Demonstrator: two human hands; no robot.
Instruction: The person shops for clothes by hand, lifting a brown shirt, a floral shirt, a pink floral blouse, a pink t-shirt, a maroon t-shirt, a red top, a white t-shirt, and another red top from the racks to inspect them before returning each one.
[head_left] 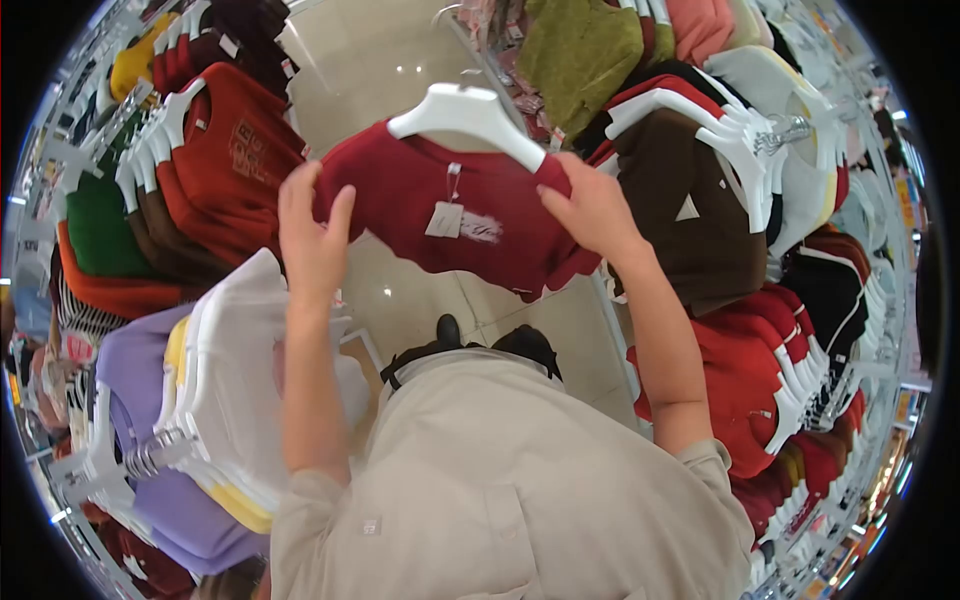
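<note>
A dark red sweatshirt (400, 190) on a white hanger (465, 115) is held up in front of me, over the aisle. A white paper tag (445, 220) hangs from its neckline beside pale lettering on the chest. My left hand (315, 235) has the shoulder at the left between thumb and fingers, slightly blurred. At the opposite shoulder, my right hand (597, 212) grips the fabric with the thumb on the front. The garment's lower part sags and looks folded under.
Racks of hung clothes line both sides. On the left are orange-red tops (225, 165), white tops (235, 340) and purple tops (145, 370). A brown top (680, 200) and red tops (725, 370) hang at right. The tiled floor (350, 50) runs between.
</note>
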